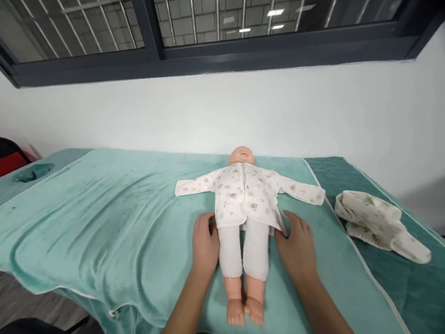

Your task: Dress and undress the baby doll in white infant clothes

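On a pale green plush cover (pixel 134 221) lies the baby doll (pixel 254 247) of smooth, skin-coloured plastic, flat on its back. I take its chest as the middle of the clock, with twelve toward the white wall (pixel 186 113). The doll's bald head is at twelve, its bare feet are at six, and white cloth covers its upper legs. It wears a white cotton jacket (pixel 231 197) with small printed figures, whose long sleeves are stretched out toward nine and three.

Between seven and eight o'clock is the person's left hand (pixel 206 246), beside the hem; its fingers are bent loosely, the thumb near the cloth. Between four and five is the right hand (pixel 297 241) – its thumb and forefinger stand apart, with the loose jacket edge near the thumb. Whether either hand grips the cloth, I cannot tell.

Between three and four, well apart from the doll, a white printed cloth garment (pixel 381 226) lies bunched on darker green fabric (pixel 416 295). Beyond the wall's lower part, at twelve – a wide, dark-framed window (pixel 213 57) with metal bars (pixel 218 11).
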Available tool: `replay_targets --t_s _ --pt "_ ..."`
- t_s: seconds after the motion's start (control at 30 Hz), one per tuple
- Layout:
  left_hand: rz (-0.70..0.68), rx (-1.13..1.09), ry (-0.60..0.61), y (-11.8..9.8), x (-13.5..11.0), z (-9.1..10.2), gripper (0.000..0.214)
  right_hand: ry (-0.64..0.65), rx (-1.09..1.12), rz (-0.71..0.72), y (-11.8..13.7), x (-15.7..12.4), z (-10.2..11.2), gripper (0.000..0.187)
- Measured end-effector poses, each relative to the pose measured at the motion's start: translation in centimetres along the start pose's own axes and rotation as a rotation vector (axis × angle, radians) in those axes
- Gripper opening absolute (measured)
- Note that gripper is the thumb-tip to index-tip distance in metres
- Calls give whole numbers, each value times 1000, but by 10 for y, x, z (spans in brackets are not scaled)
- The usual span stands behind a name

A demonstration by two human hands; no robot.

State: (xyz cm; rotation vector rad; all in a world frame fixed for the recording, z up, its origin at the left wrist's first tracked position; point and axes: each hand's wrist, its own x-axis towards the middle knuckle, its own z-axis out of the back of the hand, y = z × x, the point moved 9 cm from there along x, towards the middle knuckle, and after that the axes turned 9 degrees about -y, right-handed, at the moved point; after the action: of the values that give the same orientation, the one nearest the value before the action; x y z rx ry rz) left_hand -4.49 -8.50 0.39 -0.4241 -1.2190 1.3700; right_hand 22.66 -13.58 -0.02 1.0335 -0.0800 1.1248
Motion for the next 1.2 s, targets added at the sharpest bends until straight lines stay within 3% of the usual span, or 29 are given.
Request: replay_targets --t_s 0.2,0.33,0.53,0.8,1.07,1.2 --pt "-177 156 92 -7 -20 6 34 76 -173 -43 4 2 -5 41" --pt "-189 321 95 -10 -19 -2 32 143 -181 -73 6 2 -6 26" --pt "-223 506 103 -23 -12 -15 22 143 -159 -110 4 -1 -6 29" --pt "-204 343 -10 -18 -11 8 12 143 31 -180 -10 -1 1 32" --pt "-174 384 -55 -18 -12 14 10 87 105 -183 -18 -8 11 34" --pt "-100 144 -101 -10 -13 21 12 97 520 -230 -24 -6 10 46"
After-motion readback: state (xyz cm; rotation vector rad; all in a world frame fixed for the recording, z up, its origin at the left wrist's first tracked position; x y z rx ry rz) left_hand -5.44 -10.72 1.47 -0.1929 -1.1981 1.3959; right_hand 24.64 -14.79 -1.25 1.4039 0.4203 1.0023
